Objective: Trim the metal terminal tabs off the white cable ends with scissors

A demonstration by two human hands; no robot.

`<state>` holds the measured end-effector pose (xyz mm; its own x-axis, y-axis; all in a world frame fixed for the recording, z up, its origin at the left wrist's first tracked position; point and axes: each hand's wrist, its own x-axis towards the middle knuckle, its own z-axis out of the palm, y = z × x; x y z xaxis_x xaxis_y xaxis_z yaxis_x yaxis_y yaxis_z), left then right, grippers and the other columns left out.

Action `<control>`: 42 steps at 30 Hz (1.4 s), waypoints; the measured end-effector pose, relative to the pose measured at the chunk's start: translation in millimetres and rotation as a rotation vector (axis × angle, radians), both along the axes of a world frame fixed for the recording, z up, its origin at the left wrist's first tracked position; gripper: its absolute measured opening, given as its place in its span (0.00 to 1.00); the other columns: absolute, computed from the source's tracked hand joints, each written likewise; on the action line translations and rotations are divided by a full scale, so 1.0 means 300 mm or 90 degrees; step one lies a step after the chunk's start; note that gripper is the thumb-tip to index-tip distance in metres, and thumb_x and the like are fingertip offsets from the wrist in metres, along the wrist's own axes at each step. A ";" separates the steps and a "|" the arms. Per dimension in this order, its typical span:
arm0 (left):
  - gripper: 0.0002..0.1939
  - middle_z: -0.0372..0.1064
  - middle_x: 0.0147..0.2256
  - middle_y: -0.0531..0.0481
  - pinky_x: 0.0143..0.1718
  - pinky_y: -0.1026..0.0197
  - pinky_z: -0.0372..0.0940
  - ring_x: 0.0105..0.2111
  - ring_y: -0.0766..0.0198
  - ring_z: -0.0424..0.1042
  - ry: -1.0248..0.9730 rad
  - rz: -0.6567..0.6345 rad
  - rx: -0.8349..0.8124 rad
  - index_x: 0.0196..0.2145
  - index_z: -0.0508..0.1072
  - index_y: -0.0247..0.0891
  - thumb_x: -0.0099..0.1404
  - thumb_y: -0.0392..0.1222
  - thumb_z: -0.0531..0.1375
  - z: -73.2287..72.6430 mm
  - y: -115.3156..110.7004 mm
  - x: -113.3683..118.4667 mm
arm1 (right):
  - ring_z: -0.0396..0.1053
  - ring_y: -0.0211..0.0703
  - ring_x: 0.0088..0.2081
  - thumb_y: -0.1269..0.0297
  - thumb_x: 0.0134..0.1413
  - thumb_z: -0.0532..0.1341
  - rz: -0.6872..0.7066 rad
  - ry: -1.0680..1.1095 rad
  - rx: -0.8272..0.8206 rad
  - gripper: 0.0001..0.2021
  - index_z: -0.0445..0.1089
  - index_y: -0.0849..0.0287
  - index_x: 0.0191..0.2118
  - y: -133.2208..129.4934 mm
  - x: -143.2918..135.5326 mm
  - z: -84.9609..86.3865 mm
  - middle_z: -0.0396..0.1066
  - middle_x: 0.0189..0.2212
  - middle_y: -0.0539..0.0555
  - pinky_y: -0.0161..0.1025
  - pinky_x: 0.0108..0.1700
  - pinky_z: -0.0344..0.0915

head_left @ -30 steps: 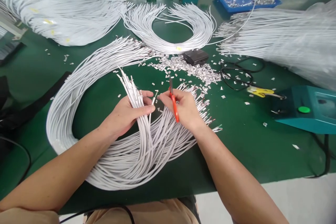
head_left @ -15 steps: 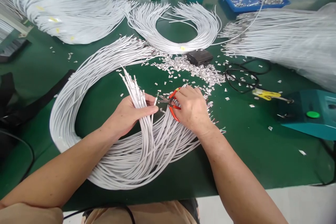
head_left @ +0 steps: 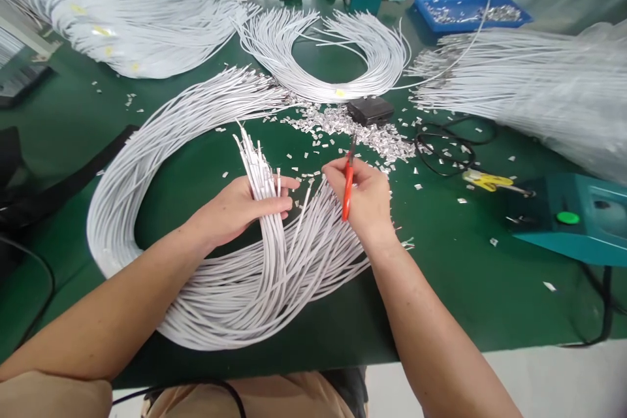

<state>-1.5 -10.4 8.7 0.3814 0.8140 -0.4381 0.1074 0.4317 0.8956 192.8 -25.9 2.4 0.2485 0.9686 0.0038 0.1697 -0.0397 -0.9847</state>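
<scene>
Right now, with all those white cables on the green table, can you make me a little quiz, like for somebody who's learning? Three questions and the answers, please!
1. What does the left hand hold?
A) a yellow-handled tool
B) a bunch of white cables
C) a black box

2. True or false: the right hand holds an orange-handled tool.

3. Fill in the colour: the tray at the back of the table, with small silvery pieces in it, is ____.

Key: 1 B; 2 true; 3 blue.

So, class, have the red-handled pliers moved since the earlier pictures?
Yes: the red-handled pliers, in the right hand, have shifted rightward, closer to the black box.
</scene>
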 end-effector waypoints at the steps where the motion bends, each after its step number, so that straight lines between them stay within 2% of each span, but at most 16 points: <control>1: 0.21 0.73 0.30 0.52 0.39 0.59 0.67 0.32 0.64 0.73 -0.008 0.000 -0.004 0.45 0.75 0.39 0.53 0.40 0.70 0.000 0.000 0.000 | 0.61 0.35 0.27 0.64 0.48 0.63 -0.036 -0.007 0.031 0.05 0.73 0.59 0.27 0.002 -0.001 0.001 0.68 0.24 0.48 0.36 0.32 0.60; 2: 0.22 0.74 0.29 0.52 0.38 0.59 0.67 0.32 0.63 0.74 -0.015 0.004 -0.001 0.46 0.74 0.39 0.52 0.39 0.70 0.000 -0.001 0.003 | 0.62 0.36 0.28 0.65 0.48 0.63 -0.049 -0.003 0.060 0.05 0.74 0.59 0.28 0.003 -0.005 0.003 0.69 0.26 0.48 0.36 0.35 0.61; 4: 0.23 0.74 0.28 0.52 0.38 0.58 0.68 0.31 0.61 0.75 -0.030 0.024 0.014 0.45 0.74 0.39 0.51 0.38 0.71 -0.002 -0.006 0.014 | 0.65 0.36 0.31 0.65 0.49 0.63 -0.008 0.033 0.081 0.05 0.74 0.59 0.28 0.001 -0.015 0.011 0.71 0.27 0.49 0.36 0.37 0.63; 8: 0.16 0.75 0.28 0.51 0.37 0.58 0.68 0.31 0.60 0.75 -0.030 0.033 0.065 0.35 0.74 0.36 0.49 0.38 0.71 -0.011 -0.016 0.039 | 0.66 0.35 0.26 0.62 0.49 0.65 0.166 0.163 0.017 0.07 0.74 0.59 0.26 -0.009 -0.032 0.025 0.70 0.23 0.48 0.36 0.33 0.65; 11: 0.12 0.75 0.28 0.50 0.37 0.59 0.67 0.31 0.61 0.74 -0.039 0.004 0.066 0.33 0.76 0.35 0.51 0.40 0.70 -0.016 -0.016 0.046 | 0.66 0.34 0.22 0.56 0.46 0.68 0.275 0.276 -0.035 0.11 0.75 0.59 0.28 -0.013 -0.036 0.019 0.68 0.20 0.47 0.36 0.29 0.66; 15: 0.11 0.74 0.30 0.51 0.35 0.62 0.65 0.31 0.65 0.71 -0.090 0.009 0.008 0.33 0.75 0.36 0.52 0.40 0.70 -0.023 -0.008 0.044 | 0.66 0.34 0.24 0.53 0.43 0.69 0.267 0.302 -0.052 0.13 0.74 0.60 0.27 -0.012 -0.043 0.005 0.68 0.21 0.47 0.36 0.32 0.66; 18: 0.12 0.69 0.24 0.55 0.31 0.64 0.61 0.27 0.69 0.67 -0.091 0.035 -0.007 0.27 0.70 0.36 0.50 0.39 0.70 -0.025 -0.006 0.046 | 0.65 0.34 0.26 0.54 0.47 0.66 0.226 0.212 -0.049 0.13 0.73 0.60 0.26 -0.007 -0.038 -0.007 0.68 0.23 0.48 0.35 0.33 0.63; 22: 0.15 0.67 0.26 0.56 0.32 0.65 0.60 0.27 0.70 0.66 -0.112 0.082 0.003 0.25 0.65 0.36 0.49 0.36 0.70 -0.019 -0.013 0.056 | 0.59 0.34 0.25 0.56 0.48 0.63 0.166 -0.111 -0.073 0.14 0.64 0.59 0.20 0.002 -0.005 -0.023 0.65 0.21 0.48 0.35 0.27 0.55; 24: 0.15 0.68 0.29 0.55 0.33 0.64 0.61 0.28 0.70 0.67 -0.101 0.106 0.018 0.26 0.65 0.37 0.49 0.36 0.70 -0.016 -0.018 0.059 | 0.56 0.34 0.24 0.58 0.47 0.62 0.177 -0.272 -0.067 0.17 0.56 0.58 0.17 0.005 0.009 -0.027 0.62 0.20 0.47 0.35 0.27 0.52; 26: 0.15 0.69 0.31 0.55 0.33 0.64 0.61 0.29 0.70 0.67 -0.075 0.124 0.043 0.27 0.65 0.37 0.49 0.36 0.70 -0.015 -0.020 0.061 | 0.53 0.34 0.23 0.59 0.48 0.60 0.205 -0.373 -0.058 0.18 0.52 0.58 0.17 0.005 0.013 -0.028 0.60 0.19 0.47 0.35 0.26 0.50; 31: 0.14 0.69 0.31 0.55 0.35 0.63 0.61 0.31 0.68 0.67 -0.025 0.127 0.105 0.27 0.66 0.37 0.50 0.37 0.69 -0.018 -0.022 0.059 | 0.49 0.34 0.22 0.58 0.51 0.57 0.242 -0.468 -0.061 0.17 0.53 0.58 0.18 0.001 0.007 -0.017 0.58 0.19 0.47 0.35 0.25 0.47; 37: 0.15 0.70 0.30 0.54 0.35 0.62 0.62 0.31 0.67 0.69 -0.007 0.111 0.106 0.27 0.66 0.37 0.49 0.38 0.70 -0.015 -0.016 0.056 | 0.51 0.34 0.22 0.59 0.53 0.56 0.292 -0.526 -0.045 0.16 0.57 0.58 0.19 0.005 0.026 -0.002 0.58 0.19 0.48 0.36 0.26 0.46; 42: 0.16 0.69 0.30 0.55 0.34 0.62 0.62 0.30 0.67 0.68 -0.040 0.087 0.086 0.28 0.65 0.37 0.48 0.38 0.70 -0.021 -0.011 0.053 | 0.54 0.35 0.23 0.58 0.54 0.58 0.301 -0.566 -0.039 0.15 0.62 0.59 0.20 0.006 0.033 0.003 0.63 0.21 0.50 0.36 0.26 0.47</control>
